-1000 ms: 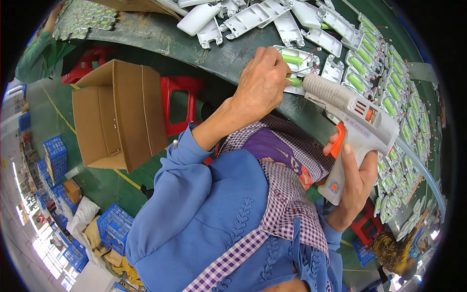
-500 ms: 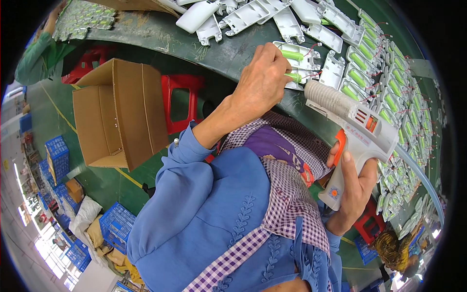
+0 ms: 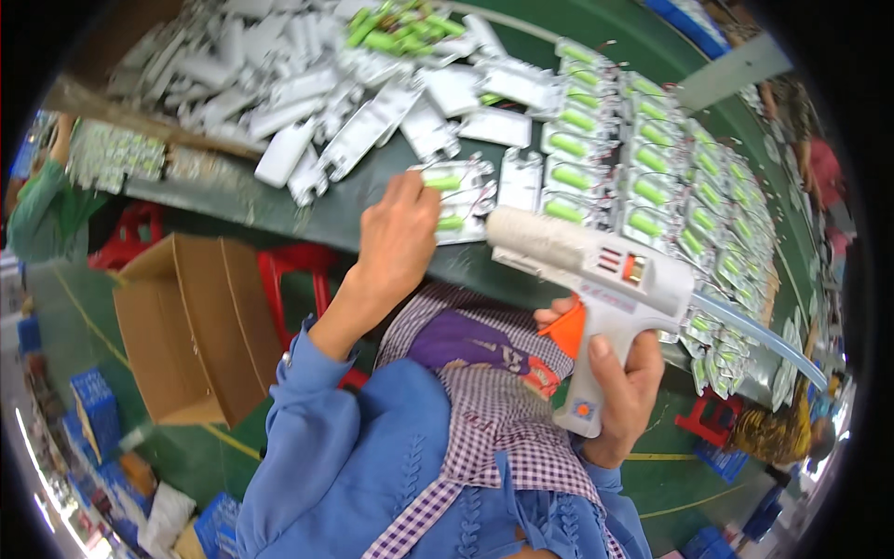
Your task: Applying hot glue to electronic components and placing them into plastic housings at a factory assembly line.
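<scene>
My left hand (image 3: pixel 400 233) is closed at the left ends of two white plastic shells lying side by side on the bench. A green battery (image 3: pixel 449 224) sits in the nearer shell and another in the farther one, with thin red and dark wires at their right ends. The fingertips appear to pinch the nearer battery; they are partly hidden. My right hand (image 3: pixel 626 391) is wrapped round the handle of a white hot glue gun (image 3: pixel 596 265), a finger at its orange trigger. Its thick whitish nozzle points left, just right of the nearer shell. A translucent glue stick (image 3: pixel 759 335) trails from its back.
An empty white shell (image 3: pixel 520 180) lies beyond the nozzle. Rows of battery-filled shells (image 3: pixel 649 191) cover the bench's right side. Loose shells (image 3: pixel 307 88) and a pile of green batteries (image 3: pixel 391 28) lie farther back. A cardboard box (image 3: pixel 191 335) and red stool (image 3: pixel 293 270) stand left.
The view has shifted, so more of the bench's far side shows and my hands appear farther left. Both hands keep their hold, with the nozzle still beside the shells.
</scene>
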A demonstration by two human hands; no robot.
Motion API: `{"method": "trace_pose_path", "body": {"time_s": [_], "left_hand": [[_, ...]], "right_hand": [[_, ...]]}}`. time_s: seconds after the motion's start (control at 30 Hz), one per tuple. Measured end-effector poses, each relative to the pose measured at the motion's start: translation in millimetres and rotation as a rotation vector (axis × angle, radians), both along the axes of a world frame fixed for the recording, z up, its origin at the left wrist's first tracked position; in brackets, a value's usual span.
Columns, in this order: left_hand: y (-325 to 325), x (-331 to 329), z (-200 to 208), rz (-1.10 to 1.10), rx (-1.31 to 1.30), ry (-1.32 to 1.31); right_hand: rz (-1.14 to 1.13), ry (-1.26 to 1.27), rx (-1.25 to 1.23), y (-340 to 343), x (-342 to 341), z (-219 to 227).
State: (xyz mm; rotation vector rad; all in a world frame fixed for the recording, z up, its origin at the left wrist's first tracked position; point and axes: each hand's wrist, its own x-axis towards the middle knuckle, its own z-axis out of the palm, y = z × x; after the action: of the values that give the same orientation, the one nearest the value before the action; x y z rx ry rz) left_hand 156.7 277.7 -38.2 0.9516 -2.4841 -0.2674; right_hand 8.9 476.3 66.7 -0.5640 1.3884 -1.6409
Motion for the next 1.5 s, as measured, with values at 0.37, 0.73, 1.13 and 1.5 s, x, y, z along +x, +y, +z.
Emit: {"method": "trace_pose_path", "body": {"time_s": [0.37,0.73,1.13,1.5], "left_hand": [[-57,-60,66,-0.232,-0.159,0.142],[-176,-278,29,-0.294,-0.331,-0.025],[-176,-280,11,-0.346,-0.157,0.009],[-52,-81,12,-0.277,-0.046,-0.051]], "right_hand": [[-0.445,0.058,-0.250,22,-28,4],[-0.519,0.127,-0.173,45,-42,-3],[-0.452,0.146,-0.133,33,-49,-4],[-0.399,0.119,-0.131,23,-41,-1]]}}
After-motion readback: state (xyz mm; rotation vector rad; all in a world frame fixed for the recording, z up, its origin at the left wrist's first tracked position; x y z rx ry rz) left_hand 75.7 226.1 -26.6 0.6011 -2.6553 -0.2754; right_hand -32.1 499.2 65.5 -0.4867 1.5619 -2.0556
